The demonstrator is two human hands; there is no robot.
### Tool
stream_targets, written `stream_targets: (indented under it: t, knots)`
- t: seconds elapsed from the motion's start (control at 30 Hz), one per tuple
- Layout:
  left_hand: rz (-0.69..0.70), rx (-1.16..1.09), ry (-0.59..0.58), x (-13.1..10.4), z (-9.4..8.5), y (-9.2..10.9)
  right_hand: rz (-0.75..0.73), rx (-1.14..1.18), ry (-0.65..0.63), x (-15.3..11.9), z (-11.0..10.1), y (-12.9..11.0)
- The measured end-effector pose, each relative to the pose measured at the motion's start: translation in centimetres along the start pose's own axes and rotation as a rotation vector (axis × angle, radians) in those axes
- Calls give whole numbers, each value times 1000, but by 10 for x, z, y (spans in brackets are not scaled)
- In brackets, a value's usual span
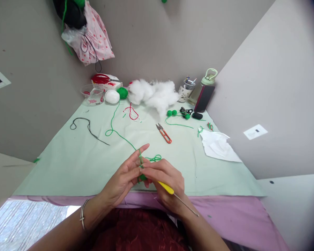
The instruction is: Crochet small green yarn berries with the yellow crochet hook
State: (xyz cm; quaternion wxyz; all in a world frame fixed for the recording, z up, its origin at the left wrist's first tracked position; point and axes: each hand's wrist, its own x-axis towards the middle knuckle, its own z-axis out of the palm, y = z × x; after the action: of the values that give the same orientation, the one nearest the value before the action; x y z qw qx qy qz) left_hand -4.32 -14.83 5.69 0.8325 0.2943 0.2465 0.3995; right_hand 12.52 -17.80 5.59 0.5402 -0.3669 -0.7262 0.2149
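My left hand (128,174) pinches a small piece of green crochet work (142,177), with green yarn (122,138) wrapped round its raised index finger. That strand runs back across the cloth to a green yarn ball (122,92). In my right hand (167,177) is a crochet hook (166,187) with a yellow handle; its metal rear end sticks out past the wrist. The fingertips of both hands meet at the green work, and the hook's working tip is hidden between them. A loose bundle of green yarn (155,158) lies just behind my right fingers.
Orange thread snips (164,134) lie ahead of my hands. Behind them are white stuffing (154,94), a white yarn ball (112,97) and a plastic tub (92,97). Small green balls (172,113), a phone (204,98), a bottle (208,82) and white paper (218,144) are to the right.
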Motion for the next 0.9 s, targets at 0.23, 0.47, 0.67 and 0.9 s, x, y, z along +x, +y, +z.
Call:
stream_targets:
  t: [0.23, 0.47, 0.67, 0.9]
  knots:
    - [42, 72, -33, 0, 0, 4, 222, 266, 235, 8, 3, 0]
    - [11, 162, -1, -1, 1, 7, 234, 301, 224, 12, 5, -5]
    - [113, 193, 40, 2, -1, 11, 221, 276, 255, 17, 4, -4]
    - [117, 224, 108, -3, 10, 10, -256, -445, 245, -3, 11, 7]
